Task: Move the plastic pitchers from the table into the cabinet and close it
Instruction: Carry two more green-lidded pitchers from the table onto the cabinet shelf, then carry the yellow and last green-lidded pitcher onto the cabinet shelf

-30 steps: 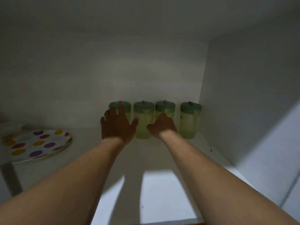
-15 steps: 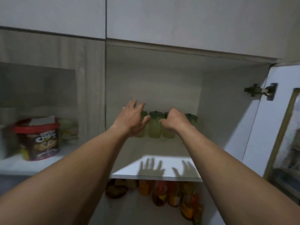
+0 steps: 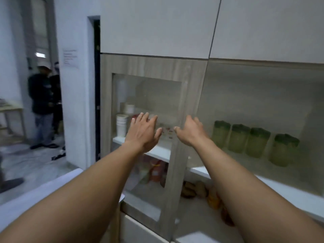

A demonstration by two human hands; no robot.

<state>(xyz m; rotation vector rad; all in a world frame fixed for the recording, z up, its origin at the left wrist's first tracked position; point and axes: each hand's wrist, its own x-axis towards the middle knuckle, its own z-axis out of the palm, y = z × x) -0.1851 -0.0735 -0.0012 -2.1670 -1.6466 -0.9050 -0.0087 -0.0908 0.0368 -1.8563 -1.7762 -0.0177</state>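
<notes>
I am looking at four plastic pitchers (image 3: 254, 142) standing in a row on the cabinet shelf (image 3: 289, 192), green lids up, each just beside the next, well back toward the rear wall. I am judging the moving part of the job done, as far as this view tells: no pitcher is showing anywhere outside the cabinet, though the table itself is not in view, so I cannot confirm it is bare.

My left hand (image 3: 142, 131) is hanging in front of the glass-fronted door (image 3: 177, 165) of the neighbouring compartment, fingers spread and holding nothing. My right hand (image 3: 190, 131) is hovering near that door's wooden frame, fingers loosely apart, also empty; whether it is touching the frame I cannot tell through the blur.

The pitcher compartment is standing open, and its own door is out of view to the right. What is left, I am judging, is finding that door and swinging it shut. Paper cups (image 3: 122, 126) and packaged food are sitting behind the glass, and people are standing in the doorway at left.
</notes>
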